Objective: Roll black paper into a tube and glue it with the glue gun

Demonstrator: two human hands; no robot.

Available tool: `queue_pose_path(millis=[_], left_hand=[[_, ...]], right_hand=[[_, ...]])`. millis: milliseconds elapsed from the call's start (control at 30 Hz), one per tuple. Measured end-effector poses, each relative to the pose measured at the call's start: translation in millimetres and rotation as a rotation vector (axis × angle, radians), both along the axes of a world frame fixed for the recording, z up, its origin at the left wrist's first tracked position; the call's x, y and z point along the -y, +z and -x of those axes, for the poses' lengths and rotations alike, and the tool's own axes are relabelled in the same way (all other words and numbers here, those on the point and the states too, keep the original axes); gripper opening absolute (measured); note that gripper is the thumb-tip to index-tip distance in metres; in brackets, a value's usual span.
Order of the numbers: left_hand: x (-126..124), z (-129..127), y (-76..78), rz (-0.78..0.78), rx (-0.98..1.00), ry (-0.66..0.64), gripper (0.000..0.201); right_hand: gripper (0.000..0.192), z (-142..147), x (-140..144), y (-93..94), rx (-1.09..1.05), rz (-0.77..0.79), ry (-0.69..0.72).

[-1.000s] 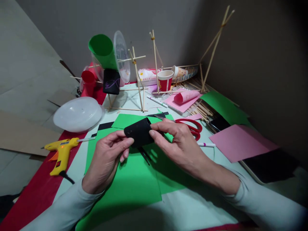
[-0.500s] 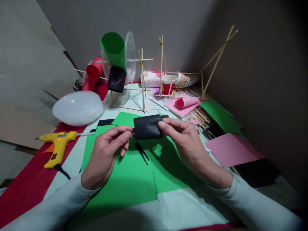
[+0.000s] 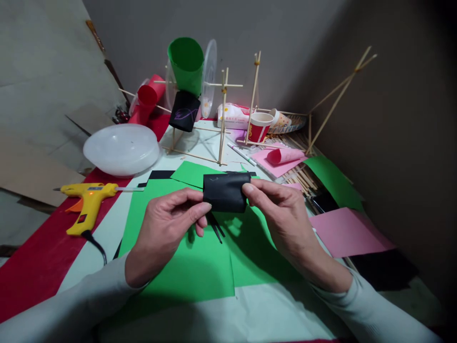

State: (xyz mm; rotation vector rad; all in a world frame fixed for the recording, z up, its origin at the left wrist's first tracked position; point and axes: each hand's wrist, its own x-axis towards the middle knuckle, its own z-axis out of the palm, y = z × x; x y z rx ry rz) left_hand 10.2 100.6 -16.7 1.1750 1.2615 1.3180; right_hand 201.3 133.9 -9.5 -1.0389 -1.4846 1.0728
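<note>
Closest in, two pale grey sleeves are coming up from the bottom edge, forearms angling inward over the green paper sheet (image 3: 185, 267) lying on the surface (image 3: 271, 314). The left hand (image 3: 167, 228) is sitting palm-in, knuckles up, its fingers (image 3: 198, 209) pinching narrow on the left end of the rolled black paper tube (image 3: 225, 191). The right hand (image 3: 282, 219) is mirroring it, wrist cocked, thumb and forefinger closing on the tube's right end. The tube is hanging level between them, just above the green sheet, with thin black paper slivers (image 3: 215, 227) lying beneath.

For holding a roll like this well, I'd judge light, even pressure at both ends is what's wanted, so the overlap stays aligned and the tube isn't getting crushed.

Further left, a yellow hot glue gun (image 3: 87, 202) is resting on the red paper strip (image 3: 43, 267), near a white translucent plastic dome lid (image 3: 121, 148). At the back, a green paper cone (image 3: 186, 64) and a black paper cup (image 3: 184, 111) are sitting on a bamboo skewer frame (image 3: 223, 119), with a red-and-white paper cup (image 3: 259, 126) and pink paper sheets (image 3: 346, 231) off right.
</note>
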Motion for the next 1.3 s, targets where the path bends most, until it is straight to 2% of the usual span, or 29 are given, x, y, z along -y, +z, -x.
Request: queue_pose_path(millis=[200, 367, 700, 833, 1100, 1300], left_hand=[[-0.3, 0.3, 0.9, 0.014, 0.029, 0.015, 0.011], [0.6, 3.6, -2.8, -0.001, 0.029, -0.020, 0.013], [-3.3, 8.3, -6.9, 0.066, 0.001, -0.002, 0.015], [-3.1, 11.0, -6.0, 0.095, -0.009, 0.001, 0.016], [-4.8, 6.9, -3.0, 0.145, 0.037, 0.045, 0.022], [-5.3, 7.5, -4.6, 0.142, 0.025, -0.002, 0.023]], right_hand=[[0.028, 0.8, 2.3, 2.7, 0.074, -0.057, -0.048], [0.013, 3.7, 5.4, -0.4, 0.112, -0.150, -0.140], [0.016, 8.0, 8.3, -7.0, 0.186, -0.375, -0.104], [0.020, 8.1, 7.5, -7.2, 0.209, -0.403, -0.090], [0.016, 7.6, 5.4, -9.8, 0.227, -0.462, -0.074], [0.021, 7.2, 3.9, -10.7, 0.240, -0.525, -0.050]])
